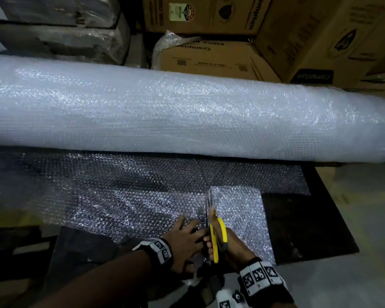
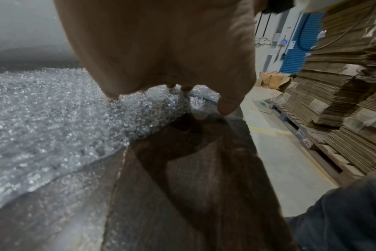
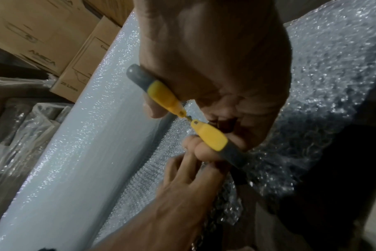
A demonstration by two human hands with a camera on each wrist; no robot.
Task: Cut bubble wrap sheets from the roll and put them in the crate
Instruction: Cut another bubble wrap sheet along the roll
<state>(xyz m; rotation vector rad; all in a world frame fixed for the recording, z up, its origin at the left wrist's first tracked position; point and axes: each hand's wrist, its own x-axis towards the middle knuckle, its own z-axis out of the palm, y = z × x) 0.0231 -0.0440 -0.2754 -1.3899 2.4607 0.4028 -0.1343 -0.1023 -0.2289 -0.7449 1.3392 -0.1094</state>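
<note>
A fat roll of bubble wrap [image 1: 187,112] lies straight across the middle of the head view, from the left edge to the right, with its loose sheet [image 1: 129,192] pulled out flat below it over a dark mat [image 1: 309,230]. At the lower centre of that view the right hand [image 1: 236,247] has its fingers curled through the handles of a pair of yellow-handled scissors [image 1: 217,236], the blades pointing up the frame into the sheet, where a cut already runs; the strip to the right of the cut lies brighter than the sheet around it. The left hand [image 1: 183,243] lies just left of the scissors with its fingers spread flat on the bubble wrap, pressing it down beside the cut line and grasping nothing; in the left wrist view its fingertips [image 2: 226,108] rest at the sheet's edge. Brown cardboard boxes [image 1: 220,41] are stacked along the top of the head view behind the roll. I see no crate in any view.
</note>
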